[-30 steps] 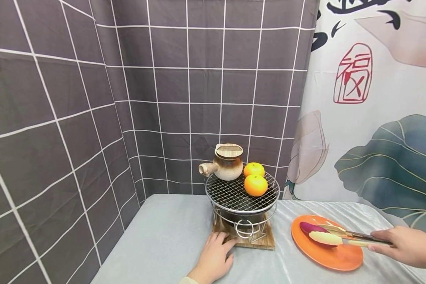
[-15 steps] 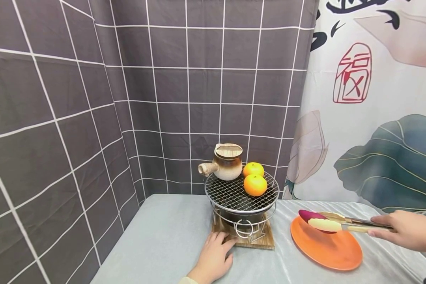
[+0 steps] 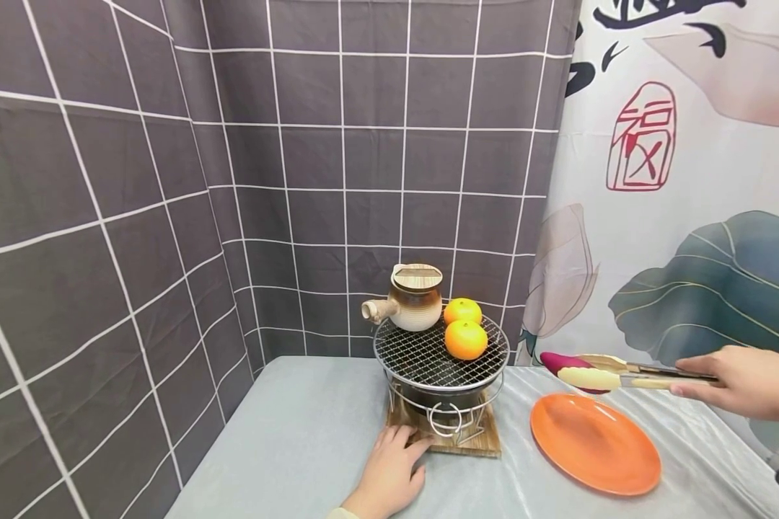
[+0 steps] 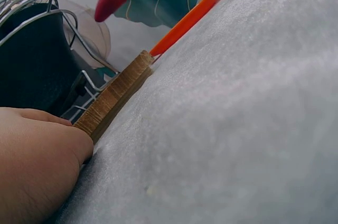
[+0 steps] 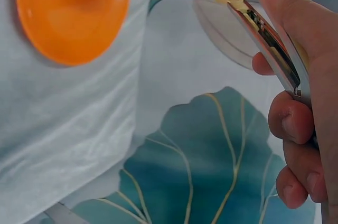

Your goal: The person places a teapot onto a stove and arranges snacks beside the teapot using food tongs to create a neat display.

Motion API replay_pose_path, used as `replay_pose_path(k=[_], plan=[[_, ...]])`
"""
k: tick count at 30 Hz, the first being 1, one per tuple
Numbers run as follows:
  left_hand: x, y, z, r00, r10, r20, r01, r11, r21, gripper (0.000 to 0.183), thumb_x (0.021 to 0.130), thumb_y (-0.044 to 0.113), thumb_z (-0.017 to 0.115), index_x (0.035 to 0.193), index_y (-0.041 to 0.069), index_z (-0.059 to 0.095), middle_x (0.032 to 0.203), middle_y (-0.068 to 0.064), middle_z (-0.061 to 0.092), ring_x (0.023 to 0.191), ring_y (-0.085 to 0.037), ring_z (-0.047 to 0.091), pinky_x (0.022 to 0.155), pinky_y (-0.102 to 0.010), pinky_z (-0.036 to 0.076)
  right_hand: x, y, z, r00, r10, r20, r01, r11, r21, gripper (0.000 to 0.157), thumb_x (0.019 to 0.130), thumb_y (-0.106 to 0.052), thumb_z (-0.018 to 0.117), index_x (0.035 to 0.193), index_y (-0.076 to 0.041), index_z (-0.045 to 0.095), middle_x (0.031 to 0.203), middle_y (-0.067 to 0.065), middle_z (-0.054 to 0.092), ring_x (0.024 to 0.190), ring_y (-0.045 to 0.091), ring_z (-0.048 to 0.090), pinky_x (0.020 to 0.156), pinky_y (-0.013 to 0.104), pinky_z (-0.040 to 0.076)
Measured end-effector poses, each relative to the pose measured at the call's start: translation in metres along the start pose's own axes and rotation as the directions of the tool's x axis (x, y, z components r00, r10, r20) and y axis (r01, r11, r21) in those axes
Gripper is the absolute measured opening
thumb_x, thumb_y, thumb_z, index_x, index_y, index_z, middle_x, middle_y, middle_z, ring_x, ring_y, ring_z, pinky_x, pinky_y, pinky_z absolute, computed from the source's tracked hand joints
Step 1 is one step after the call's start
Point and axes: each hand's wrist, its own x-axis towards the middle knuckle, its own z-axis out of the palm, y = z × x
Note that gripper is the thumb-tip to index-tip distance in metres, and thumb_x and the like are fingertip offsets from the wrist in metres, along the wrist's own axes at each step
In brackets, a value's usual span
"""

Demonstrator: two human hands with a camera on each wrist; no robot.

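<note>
My right hand (image 3: 746, 382) grips a pair of tongs (image 3: 591, 379) with cream scalloped tips and metallic arms. Between the tips is a magenta-skinned sweet potato (image 3: 558, 362), pointing left, raised above the orange plate (image 3: 597, 461). In the right wrist view the thumb lies along one tong arm and the other fingers curl behind. My left hand (image 3: 389, 472) rests at the front left corner of the wooden board (image 3: 487, 440) under the grill stove, fingers laid on its edge. The left wrist view shows the board's side (image 4: 113, 97) right beside that hand.
A round wire grill mesh (image 3: 422, 360) tops the stove. It carries a clay pot (image 3: 417, 313) with a wooden lid and side handle, plus two oranges (image 3: 465, 340). Grey cloth covers the table (image 3: 298, 432); a dark grid curtain (image 3: 311, 216) hangs close behind.
The tongs and sweet potato have risen from the orange plate and shifted slightly left, carried by the right hand. The left hand has stayed at the board.
</note>
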Motion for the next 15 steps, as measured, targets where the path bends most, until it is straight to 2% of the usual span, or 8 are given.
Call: replay_pose_path(k=[3, 5, 10, 15], plan=[[0.0, 0.0, -0.001, 1.0, 0.002, 0.002, -0.002, 1.0, -0.001, 0.043, 0.078, 0.024, 0.073, 0.121, 0.025, 0.073, 0.118, -0.003, 0.063, 0.108, -0.023, 0.057, 0.099, -0.048, 0.047, 0.002, -0.001, -0.009, 1.0, -0.004, -0.024, 0.004, 1.0, -0.006, 0.064, 0.09, -0.055, 0.067, 0.112, 0.005, 0.072, 0.093, 0.008, 0.075, 0.075, 0.017, 0.069, 0.071, 0.05, 0.059], [0.0, 0.0, -0.001, 1.0, 0.005, 0.004, -0.005, 1.0, -0.001, 0.042, 0.078, 0.024, 0.073, 0.121, 0.025, 0.073, 0.118, -0.003, 0.062, 0.108, -0.023, 0.057, 0.099, -0.049, 0.047, 0.002, -0.002, -0.015, 0.999, -0.014, -0.046, 0.014, 1.0, -0.017, 0.061, 0.09, -0.054, 0.068, 0.112, 0.002, 0.073, 0.089, 0.003, 0.074, 0.072, 0.011, 0.067, 0.068, 0.047, 0.059], [0.0, 0.0, -0.001, 1.0, 0.004, 0.004, -0.004, 1.0, -0.003, 0.043, 0.078, 0.024, 0.073, 0.121, 0.025, 0.073, 0.118, -0.003, 0.063, 0.108, -0.023, 0.057, 0.099, -0.049, 0.047, 0.007, -0.006, -0.031, 0.998, -0.03, -0.053, 0.029, 0.999, -0.026, 0.058, 0.091, -0.053, 0.068, 0.113, 0.0, 0.073, 0.077, -0.012, 0.067, 0.062, -0.002, 0.049, 0.058, 0.032, 0.053], [-0.001, -0.001, -0.001, 1.0, 0.006, -0.001, -0.006, 1.0, 0.002, 0.043, 0.078, 0.025, 0.074, 0.122, 0.026, 0.073, 0.117, -0.003, 0.062, 0.107, -0.023, 0.057, 0.098, -0.048, 0.047, 0.012, -0.012, -0.048, 0.996, -0.044, -0.081, 0.041, 0.999, -0.034, 0.056, 0.09, -0.052, 0.069, 0.113, -0.001, 0.074, 0.074, -0.014, 0.065, 0.06, -0.003, 0.047, 0.055, 0.031, 0.05]])
